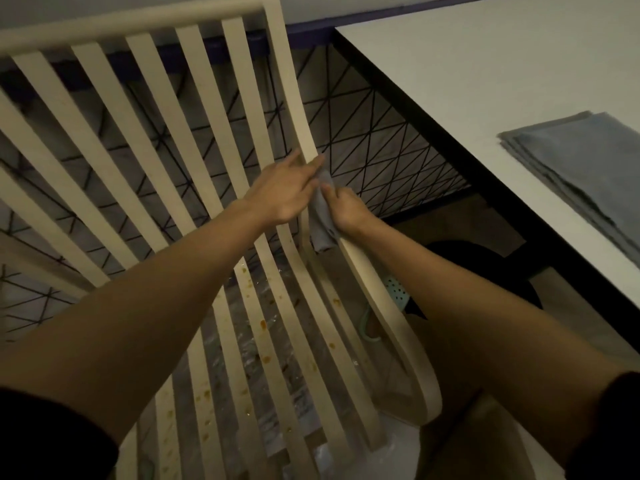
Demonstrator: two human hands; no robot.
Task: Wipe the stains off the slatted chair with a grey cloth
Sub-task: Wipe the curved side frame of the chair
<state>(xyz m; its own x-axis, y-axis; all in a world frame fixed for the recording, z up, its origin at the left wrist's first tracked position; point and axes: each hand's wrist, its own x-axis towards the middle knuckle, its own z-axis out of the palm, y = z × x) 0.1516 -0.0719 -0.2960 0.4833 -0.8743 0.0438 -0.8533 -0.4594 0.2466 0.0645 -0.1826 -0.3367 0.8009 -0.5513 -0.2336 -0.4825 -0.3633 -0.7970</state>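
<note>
The grey cloth is bunched against the right-hand frame rail of the slatted chair, about where backrest bends into seat. It is gripped by the right hand, closed round it. The left hand is laid open on the rail just above, fingers extended, apparently as a brace; nothing is held in it.

Step judged: rail wipe, early in the job. Orange-brown stains are seen across the lower slats and seat, none yet cleared there.

To be done well:
- cloth wrapped round the rail so front and edge are covered in one pass
- strokes run along the slat, top to bottom, so dirt is not dragged onto clean wood
- chair kept braced; it looks light and may rock
- cloth refolded once soiled

Surroundings: a white table stands close on the right, folded spare cloths lying on it. A wire lattice panel is behind the chair. A pale teal perforated item sits under the right rail; it cannot be identified.

Obstructions: gaps between slats are narrow, so slat edges are harder to reach. Elbow room on the right is limited by the table edge. Lighting is dim; faint stains may be missed.
</note>
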